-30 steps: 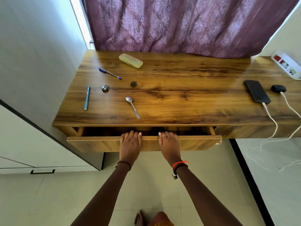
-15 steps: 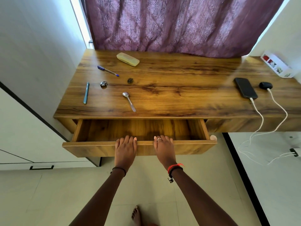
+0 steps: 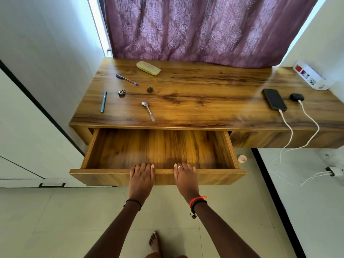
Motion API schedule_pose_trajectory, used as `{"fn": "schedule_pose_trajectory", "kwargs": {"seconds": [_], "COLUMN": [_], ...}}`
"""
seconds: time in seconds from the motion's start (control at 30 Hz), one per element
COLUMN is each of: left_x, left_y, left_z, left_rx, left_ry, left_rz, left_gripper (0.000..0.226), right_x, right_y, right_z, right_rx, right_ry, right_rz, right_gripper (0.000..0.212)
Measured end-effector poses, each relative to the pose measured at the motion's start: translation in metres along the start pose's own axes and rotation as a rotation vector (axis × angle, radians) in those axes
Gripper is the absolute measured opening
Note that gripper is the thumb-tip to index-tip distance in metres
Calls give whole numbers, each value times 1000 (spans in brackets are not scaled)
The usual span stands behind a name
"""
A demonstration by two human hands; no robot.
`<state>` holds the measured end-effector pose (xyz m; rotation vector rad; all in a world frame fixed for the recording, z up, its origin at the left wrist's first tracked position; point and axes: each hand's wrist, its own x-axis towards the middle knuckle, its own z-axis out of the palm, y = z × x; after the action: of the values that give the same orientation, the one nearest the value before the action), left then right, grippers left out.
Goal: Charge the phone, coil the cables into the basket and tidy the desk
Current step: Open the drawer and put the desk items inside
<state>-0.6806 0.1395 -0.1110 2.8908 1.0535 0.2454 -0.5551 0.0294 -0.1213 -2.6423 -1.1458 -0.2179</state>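
Observation:
My left hand [image 3: 141,178] and my right hand [image 3: 185,178] both grip the top edge of the drawer front [image 3: 219,175], fingers curled over it. The drawer stands pulled far out under the wooden desk [image 3: 204,101] and its inside looks bare. A black phone [image 3: 274,99] lies at the desk's right with a white cable [image 3: 287,131] plugged in. Beside it a black earbud case [image 3: 296,97] has a second white cable [image 3: 312,125]. Both cables hang over the front edge down to a plug [image 3: 335,171] on the right.
On the desk's left lie a yellow case [image 3: 148,68], a blue pen [image 3: 127,79], a teal pen [image 3: 103,101], a small padlock [image 3: 122,93], a dark small object [image 3: 150,89] and a spoon [image 3: 148,110]. A white power strip [image 3: 310,77] sits far right. A small cup [image 3: 242,158] stands on the floor.
Both hands have pulled the drawer from nearly closed to wide open toward me, exposing its bare wooden bottom.

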Motion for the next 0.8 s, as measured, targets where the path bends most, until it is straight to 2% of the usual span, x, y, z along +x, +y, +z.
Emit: {"fn": "schedule_pose_trajectory", "kwargs": {"seconds": [0.1,0.23,0.37,0.47,0.57,0.63,0.8], "left_x": [-6,-15,-21,-22,-23,-23,-22], "left_y": [1,2,2,1,2,1,-4], "left_z": [-3,-2,-1,0,0,0,0], "left_rx": [-19,-2,16,8,12,-14,-30], "left_ry": [-5,9,-1,58,58,2,-74], "left_rz": [-10,6,21,32,55,67,70], "left_gripper": [53,60,58,59,51,48,69], "right_x": [-8,-16,-22,-23,-21,-20,-9], "right_y": [0,-2,-3,-4,-5,-4,-1], "right_z": [-3,-8,-11,-15,-18,-22,-35], "right_rx": [2,-14,2,-3,10,58,179], "right_ry": [-3,-10,-32,-69,-128,-191,-342], "right_rz": [-9,-4,10,22,26,16,27], "right_gripper": [31,47,49,50,47,40,41]}}
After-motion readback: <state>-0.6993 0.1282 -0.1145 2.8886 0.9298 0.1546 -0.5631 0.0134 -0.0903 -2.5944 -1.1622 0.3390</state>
